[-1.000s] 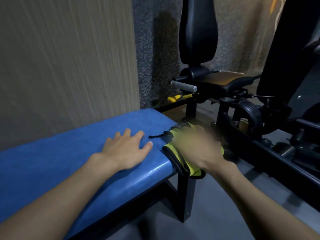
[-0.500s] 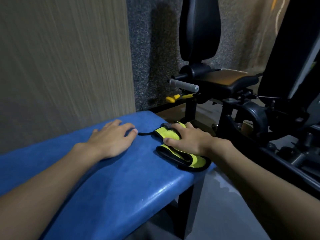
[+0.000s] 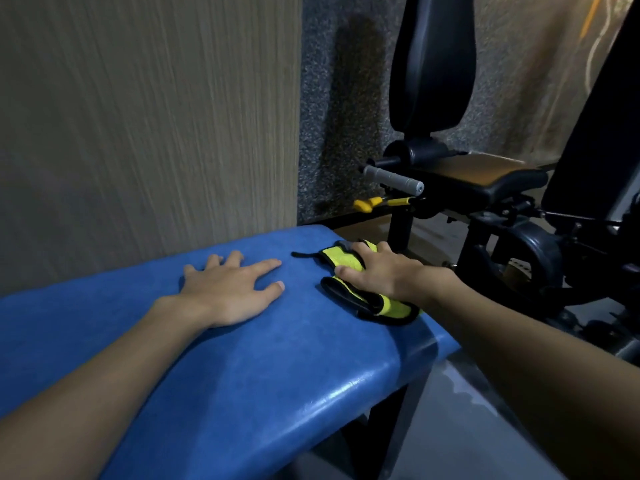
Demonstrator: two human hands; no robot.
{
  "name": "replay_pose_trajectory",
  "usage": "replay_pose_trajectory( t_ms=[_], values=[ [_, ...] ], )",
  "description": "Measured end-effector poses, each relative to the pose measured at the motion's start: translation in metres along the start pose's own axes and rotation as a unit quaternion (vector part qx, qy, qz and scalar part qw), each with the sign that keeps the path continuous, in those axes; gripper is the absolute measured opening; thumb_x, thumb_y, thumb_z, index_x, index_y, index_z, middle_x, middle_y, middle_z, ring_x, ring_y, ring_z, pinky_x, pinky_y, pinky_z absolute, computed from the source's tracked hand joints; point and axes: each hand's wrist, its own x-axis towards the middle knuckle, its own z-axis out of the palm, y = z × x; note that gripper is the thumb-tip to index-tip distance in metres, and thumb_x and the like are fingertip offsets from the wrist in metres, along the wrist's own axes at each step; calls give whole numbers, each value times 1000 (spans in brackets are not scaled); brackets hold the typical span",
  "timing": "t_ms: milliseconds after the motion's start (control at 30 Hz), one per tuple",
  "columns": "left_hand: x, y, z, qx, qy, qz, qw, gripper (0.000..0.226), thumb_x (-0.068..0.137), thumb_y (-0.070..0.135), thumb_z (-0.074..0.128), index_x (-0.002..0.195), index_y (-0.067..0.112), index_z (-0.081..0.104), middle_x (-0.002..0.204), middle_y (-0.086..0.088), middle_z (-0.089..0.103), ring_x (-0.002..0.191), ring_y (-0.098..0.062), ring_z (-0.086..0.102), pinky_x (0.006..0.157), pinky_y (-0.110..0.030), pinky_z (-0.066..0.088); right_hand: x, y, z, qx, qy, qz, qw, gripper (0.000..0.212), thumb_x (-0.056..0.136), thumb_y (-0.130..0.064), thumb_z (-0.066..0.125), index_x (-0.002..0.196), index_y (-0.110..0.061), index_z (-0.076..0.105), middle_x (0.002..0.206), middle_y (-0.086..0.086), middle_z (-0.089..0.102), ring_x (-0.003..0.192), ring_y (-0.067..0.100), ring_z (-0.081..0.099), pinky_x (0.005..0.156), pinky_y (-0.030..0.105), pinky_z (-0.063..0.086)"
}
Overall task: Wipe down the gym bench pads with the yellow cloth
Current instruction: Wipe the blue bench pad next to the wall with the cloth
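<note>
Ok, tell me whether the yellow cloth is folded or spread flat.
Folded. The yellow cloth lies doubled on the blue bench pad, black edging overlapping, under the right hand.

blue bench pad (image 3: 242, 375), yellow black-edged cloth (image 3: 341, 260)

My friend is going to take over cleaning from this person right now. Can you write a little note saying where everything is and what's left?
Left hand: open, flat on the blue bench pad, holding nothing.
Right hand: open, pressing the yellow cloth flat onto the pad near its far end.
Done: the cloth is on the blue pad; how much is already wiped cannot be told.
Left: likely the rest of the blue pad, then the black seat pad and black backrest behind it.
</note>
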Motion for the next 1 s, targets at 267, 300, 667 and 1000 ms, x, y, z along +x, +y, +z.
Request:
replay_pose_trajectory(
  t_ms=[267, 300, 667, 1000],
  values=[
    [33, -7, -7, -20, 22, 32, 999, 35, 93, 69, 29, 125, 55, 36, 131, 5, 40, 127, -26, 35, 103, -55, 30, 30, -4, -2, -29, -9, -33, 999, 79, 85, -82, 28, 152, -45, 9, 153, 13, 26, 132, 43, 43, 106, 50, 38],
    [35, -9, -8, -26, 25, 38, 999, 34, 94, 68, 29, 124, 55, 37, 127, 7, 41, 125, -25, 36, 102, -54, 31, 45, -9, -3, -24, -6, -37, 999, 80, 84, -83, 29, 152, -44, 11, 153, 13, 26, 133, 43, 43, 106, 50, 38],
    [24, -32, -8, -68, 48, 63, 995, 48, 95, 65, 32, 140, 49, 38, 137, 17, 40, 131, -14, 37, 110, -43, 30, 155, -39, -10, 55, -41, -79, 995, 70, 88, -73, 44, 146, -36, 36, 146, 7, 35, 135, 37, 39, 111, 49, 32],
    [24, -65, -10, -40, 19, 11, 999, 59, 94, 70, 35, 148, 49, 29, 149, 11, 35, 139, -18, 33, 112, -49, 28, 114, -54, -12, -29, 7, -165, 986, 59, 95, -71, 26, 142, -38, 39, 146, -2, 40, 141, 22, 31, 110, 50, 27]
  ],
)
